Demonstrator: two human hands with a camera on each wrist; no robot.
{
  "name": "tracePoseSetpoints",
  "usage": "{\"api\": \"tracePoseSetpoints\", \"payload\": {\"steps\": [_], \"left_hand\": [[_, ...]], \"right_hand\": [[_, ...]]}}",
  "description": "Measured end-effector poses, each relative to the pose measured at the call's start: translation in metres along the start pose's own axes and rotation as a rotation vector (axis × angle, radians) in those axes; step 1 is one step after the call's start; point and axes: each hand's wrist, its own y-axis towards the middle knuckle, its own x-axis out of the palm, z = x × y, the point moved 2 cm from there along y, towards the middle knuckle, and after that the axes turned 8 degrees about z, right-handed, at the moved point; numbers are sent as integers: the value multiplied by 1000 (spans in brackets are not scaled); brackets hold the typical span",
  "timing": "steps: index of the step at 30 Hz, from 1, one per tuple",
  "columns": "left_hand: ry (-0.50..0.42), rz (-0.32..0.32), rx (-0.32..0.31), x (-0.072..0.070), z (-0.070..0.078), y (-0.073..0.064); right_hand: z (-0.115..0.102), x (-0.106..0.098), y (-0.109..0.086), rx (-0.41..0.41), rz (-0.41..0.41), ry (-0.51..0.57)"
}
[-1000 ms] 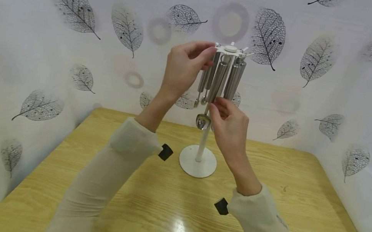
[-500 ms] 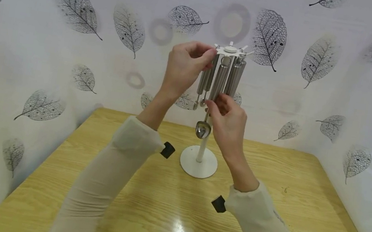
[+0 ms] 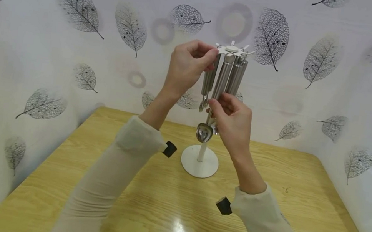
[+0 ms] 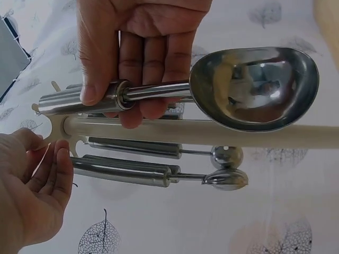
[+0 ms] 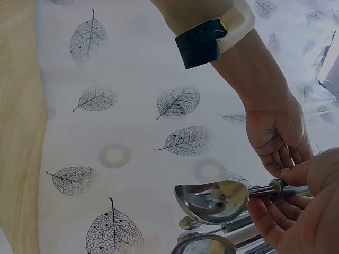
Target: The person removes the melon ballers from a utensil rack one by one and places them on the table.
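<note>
A white utensil rack (image 3: 200, 156) stands upright on the table, with several steel-handled tools hanging around its post. My left hand (image 3: 190, 62) pinches the edge of the rack's hooked top on the left side. My right hand (image 3: 232, 118) holds an ice cream scoop (image 3: 204, 132) low on its ribbed handle, thumb in front and fingers behind. The scoop hangs bowl down, and the ring at its handle's upper end overlaps a front hook. In the left wrist view, the scoop's bowl (image 4: 254, 87) faces the camera, and a small round-bowled tool (image 4: 226, 157) hangs beyond the post.
The rack's round base sits toward the back of the wooden table (image 3: 147, 204). A pale cloth (image 3: 108, 64) printed with leaves encloses the back and sides. Black wrist mounts (image 3: 169, 149) stick out from both sleeves.
The scoop's bowl has come lower and slightly right. My right hand rose a little, then moved right. The tools hanging at the left have shifted right, and my left hand keeps its pinch.
</note>
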Motion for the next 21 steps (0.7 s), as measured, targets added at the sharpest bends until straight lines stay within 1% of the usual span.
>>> {"api": "tracePoseSetpoints", "payload": {"steps": [6,10,17,21], "left_hand": [[20,-3,5,-1,0,0],[33,-7,14,-2,1,1],[5,-9,-14,-3,1,1],[3,-13,-18,-1,1,1]], "right_hand": [[-5,-4,-4,1,-46,13],[-10,-10,-9,1,-67,7],[-12,-29,-17,44,-93,10],[-10,-44,-24,80,-102,-18]]}}
